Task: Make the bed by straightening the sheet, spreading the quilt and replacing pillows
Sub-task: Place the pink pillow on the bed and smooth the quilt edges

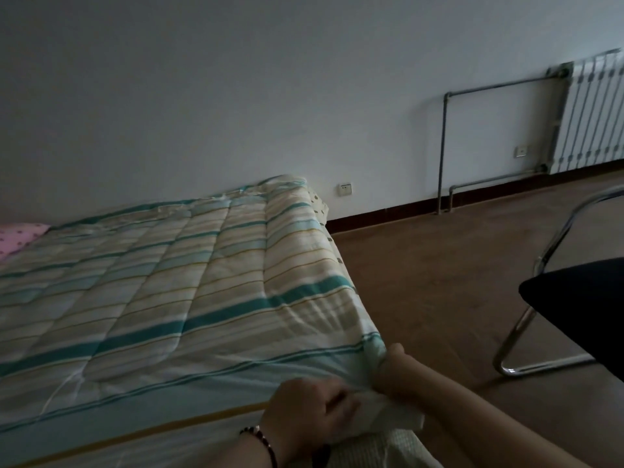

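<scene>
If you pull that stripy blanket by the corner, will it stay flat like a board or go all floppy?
Probably floppy: the striped quilt bunches into soft folds where both hands, left hand and right hand, grip its corner. Its puffy stitched panels suggest light padding, so it likely lifts easily. It drapes over the bed edge, so it may slide when tugged.
</scene>
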The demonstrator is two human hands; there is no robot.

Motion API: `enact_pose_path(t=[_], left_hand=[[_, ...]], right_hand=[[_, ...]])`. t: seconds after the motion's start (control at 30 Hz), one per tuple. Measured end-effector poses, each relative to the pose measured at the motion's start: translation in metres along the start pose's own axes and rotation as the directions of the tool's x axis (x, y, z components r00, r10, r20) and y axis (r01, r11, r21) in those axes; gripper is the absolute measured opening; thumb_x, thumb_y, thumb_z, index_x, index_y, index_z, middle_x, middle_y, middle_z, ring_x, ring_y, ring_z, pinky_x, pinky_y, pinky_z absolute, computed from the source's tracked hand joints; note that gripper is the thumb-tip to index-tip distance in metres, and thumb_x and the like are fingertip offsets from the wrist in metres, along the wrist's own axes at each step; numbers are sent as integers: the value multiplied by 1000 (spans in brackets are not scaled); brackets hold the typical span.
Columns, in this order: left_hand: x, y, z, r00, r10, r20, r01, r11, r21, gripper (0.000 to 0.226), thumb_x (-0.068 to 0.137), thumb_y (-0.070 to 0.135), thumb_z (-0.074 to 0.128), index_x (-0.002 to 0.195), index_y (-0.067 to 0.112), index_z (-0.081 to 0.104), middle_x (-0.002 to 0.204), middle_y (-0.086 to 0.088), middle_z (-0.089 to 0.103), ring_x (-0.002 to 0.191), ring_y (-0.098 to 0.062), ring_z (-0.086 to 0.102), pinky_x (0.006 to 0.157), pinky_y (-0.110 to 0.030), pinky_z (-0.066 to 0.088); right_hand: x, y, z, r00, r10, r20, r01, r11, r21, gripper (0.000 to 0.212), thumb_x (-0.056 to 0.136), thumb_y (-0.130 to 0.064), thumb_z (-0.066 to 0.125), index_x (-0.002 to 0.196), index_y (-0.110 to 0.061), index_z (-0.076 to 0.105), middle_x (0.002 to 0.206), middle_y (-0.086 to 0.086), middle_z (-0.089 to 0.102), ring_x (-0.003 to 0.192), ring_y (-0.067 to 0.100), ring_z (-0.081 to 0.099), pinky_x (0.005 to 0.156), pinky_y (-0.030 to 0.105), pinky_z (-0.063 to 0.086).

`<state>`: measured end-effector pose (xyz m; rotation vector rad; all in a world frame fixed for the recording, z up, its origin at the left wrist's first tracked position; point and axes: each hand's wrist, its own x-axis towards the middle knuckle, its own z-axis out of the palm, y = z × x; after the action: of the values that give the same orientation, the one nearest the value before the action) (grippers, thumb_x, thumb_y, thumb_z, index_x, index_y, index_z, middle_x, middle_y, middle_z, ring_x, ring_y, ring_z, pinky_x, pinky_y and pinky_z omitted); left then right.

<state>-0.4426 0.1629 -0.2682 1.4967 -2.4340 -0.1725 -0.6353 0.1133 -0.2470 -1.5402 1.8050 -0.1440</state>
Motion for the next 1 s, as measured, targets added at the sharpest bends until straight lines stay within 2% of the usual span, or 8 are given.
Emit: enact_pose_path(t=[0.1, 0.17, 0.27, 0.4, 0.53, 0.77, 0.9, 1.0], left_hand=[[20, -2, 10, 999, 35, 2, -36, 993, 112, 68, 92, 66, 15, 139, 30, 48, 149, 6, 44, 137, -13, 40, 118, -35, 23], [31, -6, 17, 1000, -7, 30, -1, 971, 238, 58, 91, 58, 29, 135, 28, 52, 146, 6, 48, 134, -15, 46, 110, -47, 32], [60, -18, 3, 997, -71, 31, 59, 955, 289, 50, 91, 45, 37, 133, 24, 52, 138, 0, 55, 126, -20, 53, 99, -55, 42], [107, -56, -19, 973, -230, -11, 218, 908, 358, 56, 93, 36, 28, 142, 15, 44, 146, -8, 45, 131, -26, 47, 103, -54, 40], [159, -103, -1, 929, -363, 73, 337, 911, 239, 60, 98, 52, 34, 152, 32, 19, 161, 7, 15, 148, -22, 13, 116, -59, 14], [192, -137, 56, 946, -325, 12, 299, 883, 362, 63, 93, 57, 6, 151, 36, 22, 159, 11, 22, 143, -33, 26, 102, -71, 27], [193, -154, 68, 973, -231, -19, 221, 900, 376, 56, 92, 53, 27, 137, 30, 50, 140, 1, 54, 118, -41, 56, 79, -74, 44], [200, -147, 56, 937, -337, 95, 298, 910, 289, 59, 93, 56, 16, 146, 36, 35, 152, 6, 38, 133, -39, 42, 94, -74, 33]], right_hand=[[-6, 3, -2, 1000, 9, 23, -8, 999, -33, 68, 91, -29, 66, 144, -7, 29, 137, 15, 48, 125, 29, 52, 98, 36, 45], [-6, -13, -7, 991, -80, -111, 73, 995, -72, 76, 91, -38, 61, 150, -16, 18, 143, 14, 39, 130, 32, 44, 103, 42, 41], [-1, -51, -11, 842, -427, -331, 357, 900, -251, 71, 97, -36, 48, 156, -24, 10, 155, 5, 30, 141, 27, 33, 112, 44, 31], [31, -80, 3, 686, -698, -204, 580, 695, -426, 71, 95, -22, 50, 157, -25, 15, 164, -3, 18, 152, 20, 11, 123, 41, 13], [92, -54, 30, 812, -568, -130, 434, 738, -517, 66, 102, -29, 30, 159, -17, -1, 167, 2, 2, 153, 19, -3, 124, 41, -2], [147, -71, 52, 841, -496, -217, 332, 788, -519, 88, 76, -43, -11, 158, -12, -2, 166, 9, -4, 153, 25, -6, 123, 48, -1], [157, -71, 65, 822, -455, -343, 281, 847, -452, 73, 86, -39, 23, 149, -6, 41, 155, 16, 38, 143, 34, 37, 115, 53, 29], [167, -74, 65, 831, -432, -349, 282, 869, -406, 64, 88, -34, 38, 144, -6, 49, 147, 14, 50, 136, 31, 47, 111, 50, 37]])
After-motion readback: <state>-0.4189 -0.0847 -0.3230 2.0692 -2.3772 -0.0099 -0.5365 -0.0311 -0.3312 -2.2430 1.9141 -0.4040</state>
